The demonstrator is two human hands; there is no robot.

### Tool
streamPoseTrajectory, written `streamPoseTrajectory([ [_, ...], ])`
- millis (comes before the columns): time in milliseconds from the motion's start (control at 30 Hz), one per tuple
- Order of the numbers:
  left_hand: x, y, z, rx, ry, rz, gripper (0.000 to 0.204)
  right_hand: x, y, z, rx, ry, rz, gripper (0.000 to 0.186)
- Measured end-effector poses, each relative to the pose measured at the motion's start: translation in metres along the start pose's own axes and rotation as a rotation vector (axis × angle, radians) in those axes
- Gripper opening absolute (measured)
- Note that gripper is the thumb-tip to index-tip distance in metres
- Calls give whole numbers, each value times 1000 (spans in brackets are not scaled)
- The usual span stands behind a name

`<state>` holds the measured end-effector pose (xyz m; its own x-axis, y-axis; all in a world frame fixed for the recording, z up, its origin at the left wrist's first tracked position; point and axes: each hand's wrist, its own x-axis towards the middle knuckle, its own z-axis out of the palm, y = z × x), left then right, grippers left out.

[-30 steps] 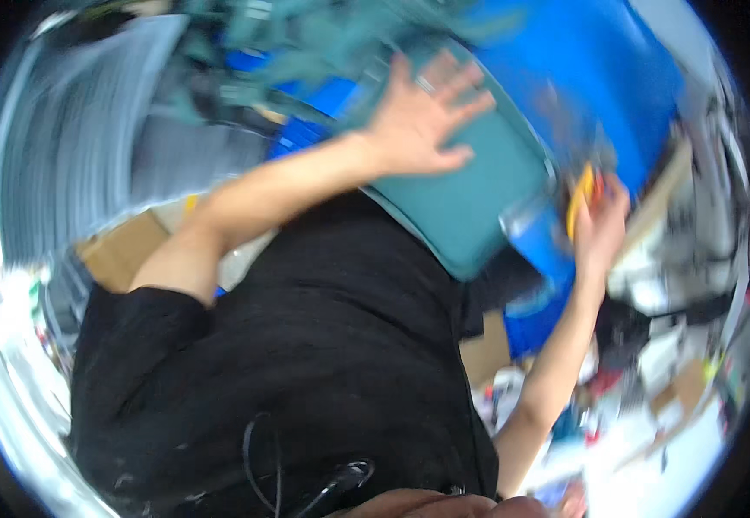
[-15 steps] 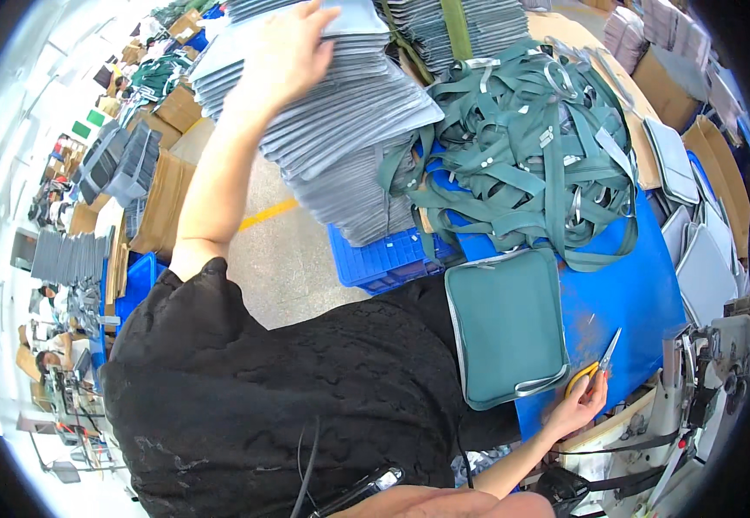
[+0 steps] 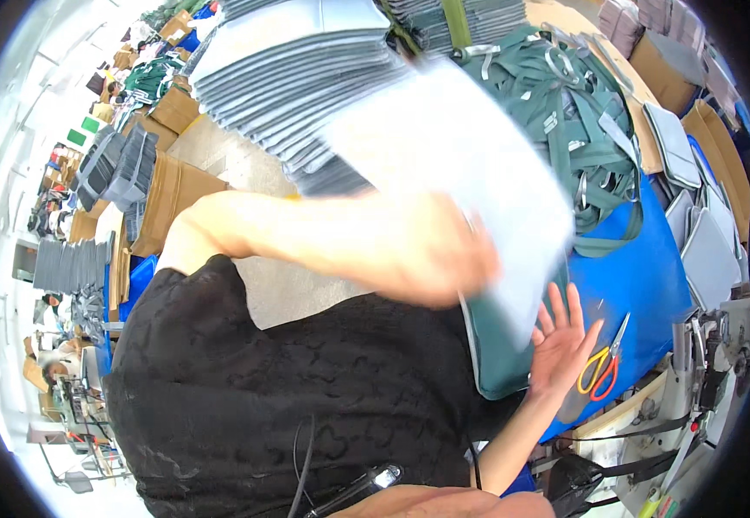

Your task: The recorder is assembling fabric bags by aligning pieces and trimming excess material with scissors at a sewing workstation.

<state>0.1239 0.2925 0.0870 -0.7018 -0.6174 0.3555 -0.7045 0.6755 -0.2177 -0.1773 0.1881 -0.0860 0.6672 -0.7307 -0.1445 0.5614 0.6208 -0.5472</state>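
My left hand (image 3: 444, 250), blurred by motion, grips a pale grey flat panel (image 3: 461, 147) that hangs over a teal rectangular case (image 3: 496, 363) at my front. My right hand (image 3: 560, 341) is open, palm up with fingers spread, beside the case and just below the panel's lower corner. Scissors with yellow and red handles (image 3: 603, 367) lie on the blue tabletop (image 3: 629, 268) right of that hand. Behind the panel stand a tall stack of grey panels (image 3: 288, 78) and a tangled heap of teal straps (image 3: 586, 125).
A sewing machine (image 3: 703, 380) is at the right, below propped grey cases (image 3: 699, 259) and cardboard boxes (image 3: 720, 164). On the left are more boxes (image 3: 163, 186), bundled grey stacks (image 3: 116, 164), a floor aisle (image 3: 271, 276) and a person (image 3: 55, 367) at a workstation.
My left hand has come down from the grey stack toward me with a pale panel, over the teal case. My right hand has let go of the scissors and opened.
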Motion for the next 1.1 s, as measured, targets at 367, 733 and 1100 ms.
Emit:
streamPoseTrajectory([
  [367,39,-60,227,-964,-462,-472,41,-79,-41,-68,-632,368,90,72],
  [733,74,-68,240,-1754,-852,-790,35,-6,-60,-40,-1093,129,407,31],
  [1100,90,-60,291,-498,-243,-156,23,10,-26,-74,-1934,439,-294,21],
])
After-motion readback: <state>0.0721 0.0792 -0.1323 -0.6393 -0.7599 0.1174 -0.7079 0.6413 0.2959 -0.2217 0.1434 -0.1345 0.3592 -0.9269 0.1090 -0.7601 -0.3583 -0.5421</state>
